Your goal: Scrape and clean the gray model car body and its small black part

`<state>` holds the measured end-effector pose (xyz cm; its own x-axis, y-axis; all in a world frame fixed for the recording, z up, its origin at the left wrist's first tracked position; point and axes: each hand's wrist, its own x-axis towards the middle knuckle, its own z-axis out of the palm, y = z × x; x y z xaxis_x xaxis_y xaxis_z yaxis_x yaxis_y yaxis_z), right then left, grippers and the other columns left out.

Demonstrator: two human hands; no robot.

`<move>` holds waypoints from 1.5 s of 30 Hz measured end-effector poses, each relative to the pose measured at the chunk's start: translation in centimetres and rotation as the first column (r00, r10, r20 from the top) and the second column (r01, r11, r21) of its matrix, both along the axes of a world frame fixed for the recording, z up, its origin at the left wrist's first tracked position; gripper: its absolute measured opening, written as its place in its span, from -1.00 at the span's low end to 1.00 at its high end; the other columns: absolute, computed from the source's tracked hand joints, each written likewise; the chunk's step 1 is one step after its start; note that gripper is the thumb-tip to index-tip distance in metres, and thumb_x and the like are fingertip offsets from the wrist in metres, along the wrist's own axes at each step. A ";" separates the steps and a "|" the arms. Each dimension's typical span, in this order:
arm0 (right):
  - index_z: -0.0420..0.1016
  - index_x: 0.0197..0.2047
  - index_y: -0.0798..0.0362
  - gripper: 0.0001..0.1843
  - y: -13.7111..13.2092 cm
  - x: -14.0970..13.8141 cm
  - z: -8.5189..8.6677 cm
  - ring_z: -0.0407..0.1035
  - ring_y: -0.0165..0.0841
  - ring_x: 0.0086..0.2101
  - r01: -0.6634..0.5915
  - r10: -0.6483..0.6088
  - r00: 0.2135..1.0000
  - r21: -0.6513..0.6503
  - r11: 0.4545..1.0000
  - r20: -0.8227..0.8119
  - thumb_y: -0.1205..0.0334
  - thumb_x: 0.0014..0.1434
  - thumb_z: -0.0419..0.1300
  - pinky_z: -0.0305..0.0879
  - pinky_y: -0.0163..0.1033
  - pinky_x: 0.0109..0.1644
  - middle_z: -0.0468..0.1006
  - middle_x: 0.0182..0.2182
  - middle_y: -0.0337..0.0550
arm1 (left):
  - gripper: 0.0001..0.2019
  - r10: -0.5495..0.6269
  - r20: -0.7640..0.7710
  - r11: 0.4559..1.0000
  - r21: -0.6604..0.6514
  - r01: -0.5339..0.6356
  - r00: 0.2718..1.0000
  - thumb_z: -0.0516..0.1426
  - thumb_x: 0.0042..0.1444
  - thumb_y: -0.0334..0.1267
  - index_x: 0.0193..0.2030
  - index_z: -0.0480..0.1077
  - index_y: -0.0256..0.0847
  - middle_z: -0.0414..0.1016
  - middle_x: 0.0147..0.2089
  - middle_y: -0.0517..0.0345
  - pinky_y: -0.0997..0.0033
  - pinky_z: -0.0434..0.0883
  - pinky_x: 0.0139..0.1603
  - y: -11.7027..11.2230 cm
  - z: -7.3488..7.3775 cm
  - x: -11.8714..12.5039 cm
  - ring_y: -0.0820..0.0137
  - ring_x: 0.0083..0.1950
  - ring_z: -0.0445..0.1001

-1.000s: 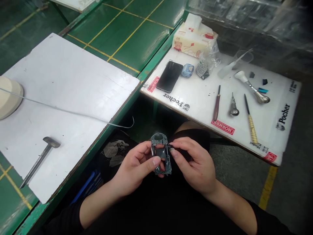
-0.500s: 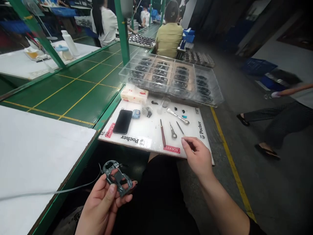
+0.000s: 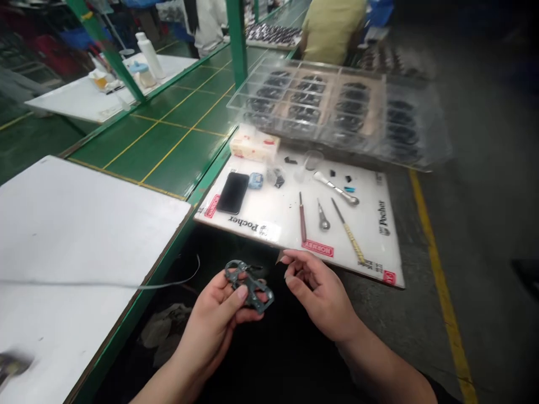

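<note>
My left hand [image 3: 221,314] is closed around a dark grey moulded frame part [image 3: 252,292], which has a ring-shaped end and open gaps. The thumb presses on its near side, over my lap. Just to the right, my right hand [image 3: 320,292] is raised with loosely bent fingers, thumb and fingertips apart, and nothing shows between them. It does not touch the part. Beyond it on the white board [image 3: 278,196] lie a file with a yellow handle [image 3: 352,240], a pointed awl [image 3: 323,219], a brown-handled tool [image 3: 302,221] and a silver tool with a rounded end [image 3: 337,189].
A phone [image 3: 233,192], a blue packet [image 3: 255,180], a tissue pack [image 3: 254,145] and small dark scraps sit on the board. Behind stands a clear compartment tray [image 3: 381,106] of dark parts. A green bench [image 3: 168,134] and white sheet [image 3: 84,224] lie left; a person [image 3: 334,28] sits ahead.
My right hand has let go of the file, which now lies on the board, and has come left towards the part. My left hand has tilted the part. The camera view has shifted.
</note>
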<state>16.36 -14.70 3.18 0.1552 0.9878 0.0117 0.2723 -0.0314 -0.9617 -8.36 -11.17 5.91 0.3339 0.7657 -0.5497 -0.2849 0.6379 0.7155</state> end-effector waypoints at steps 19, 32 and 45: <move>0.82 -0.06 -0.11 -0.95 -0.1 -3.5 0.5 0.70 -0.35 -0.31 0.048 -0.045 0.999 0.148 0.988 -0.022 0.19 0.49 0.47 0.63 -0.33 -0.28 0.81 -0.21 -0.19 | -0.64 0.063 0.036 0.996 0.053 -0.065 0.997 0.53 0.39 -0.04 0.15 0.77 -0.25 0.83 0.09 -0.14 0.29 0.83 0.00 -0.5 -0.3 -0.3 0.21 0.00 0.81; 0.65 -0.13 -0.02 -0.77 -0.4 -6.2 -0.4 0.58 -0.37 -0.54 0.192 -0.161 0.898 0.037 0.981 -0.409 0.03 0.54 0.44 0.58 -0.34 -0.50 0.72 -0.38 -0.22 | -0.34 0.018 0.026 0.987 0.157 -0.021 1.000 0.60 0.26 0.03 0.44 0.68 -0.04 0.64 0.56 -0.22 -0.20 0.36 0.75 -0.4 -2.9 0.1 -0.20 0.63 0.54; 0.53 -0.18 -0.07 -0.65 -1.8 -6.1 -0.5 0.53 -0.35 -0.53 0.068 -0.088 0.872 -0.059 0.996 -0.482 -0.10 0.55 0.42 0.55 -0.27 -0.51 0.73 -0.34 -0.15 | -0.31 -0.019 0.219 0.995 0.095 -0.002 0.975 0.67 0.14 -0.10 0.40 0.69 -0.03 0.81 0.31 -0.10 0.02 0.57 0.54 -0.9 -1.9 0.6 0.03 0.40 0.75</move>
<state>10.23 -16.52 2.66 0.2078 0.9704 -0.1230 -0.2312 -0.0734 -0.9701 -7.80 -12.03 3.97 0.4456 0.8069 -0.3877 -0.4366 0.5740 0.6928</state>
